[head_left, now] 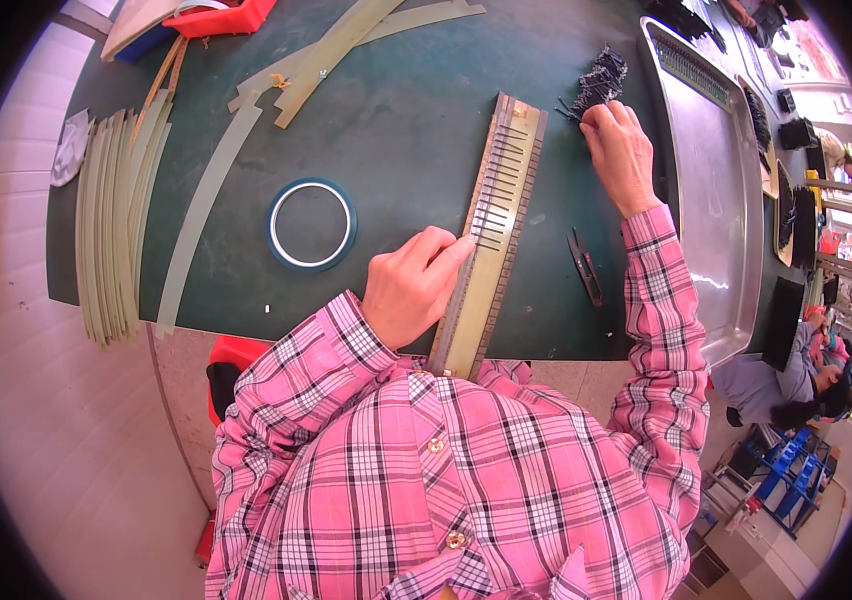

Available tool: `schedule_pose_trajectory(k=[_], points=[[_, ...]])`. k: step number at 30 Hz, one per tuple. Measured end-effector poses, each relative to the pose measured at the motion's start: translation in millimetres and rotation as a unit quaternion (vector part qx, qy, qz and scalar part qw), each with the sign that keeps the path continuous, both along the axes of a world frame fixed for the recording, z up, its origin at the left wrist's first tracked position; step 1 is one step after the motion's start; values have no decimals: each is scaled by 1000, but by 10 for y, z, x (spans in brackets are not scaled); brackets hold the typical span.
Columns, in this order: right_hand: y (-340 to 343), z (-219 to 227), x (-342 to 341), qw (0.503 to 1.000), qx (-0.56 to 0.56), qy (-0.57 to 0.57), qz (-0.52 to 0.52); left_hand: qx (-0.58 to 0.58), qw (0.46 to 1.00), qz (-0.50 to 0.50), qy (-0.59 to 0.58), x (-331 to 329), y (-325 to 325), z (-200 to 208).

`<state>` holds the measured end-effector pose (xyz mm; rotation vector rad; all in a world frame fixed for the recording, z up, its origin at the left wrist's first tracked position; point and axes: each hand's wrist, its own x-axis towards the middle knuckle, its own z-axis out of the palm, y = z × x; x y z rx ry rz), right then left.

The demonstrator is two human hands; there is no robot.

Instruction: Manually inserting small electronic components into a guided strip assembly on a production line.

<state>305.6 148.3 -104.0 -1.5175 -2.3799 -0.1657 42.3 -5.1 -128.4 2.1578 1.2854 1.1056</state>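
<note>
At centre frame the left hand (408, 288) presses closed fingers on the slotted strip (491, 235) while the right hand (621, 152) pinches black parts (598, 80) at upper right, where a careless tug could scatter the pile.

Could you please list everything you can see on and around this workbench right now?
Slotted strip: one, pale tan, lying lengthwise mid-table.
Small dark parts: a pile, black, far right of the strip.
Tape roll: one, blue-rimmed, left of the strip.
Snips: one, black, right of the strip.
Metal tray: one, silver, right table edge.
Pale strips: a stack, greenish, table's left end.
Table: one, dark green.
Left hand: resting on the strip's edge.
Right hand: fingers at the dark pile.
</note>
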Motion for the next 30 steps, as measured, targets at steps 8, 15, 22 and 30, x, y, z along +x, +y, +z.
schedule_pose_trajectory(k=[8,15,22,30], points=[[-27,-76,6,999,5,-37,13,-1,1000,-5,-3,5,22,-61],[-9,-205,59,1000,-14,0,7,-2,1000,-1,-2,-16,31,-52],[-47,-415,31,999,21,24,-6,-32,999,-2,7,-7,12,-59],[-482,-177,-208,978,-96,183,18,-165,978,14,-125,-155,-101,-5]])
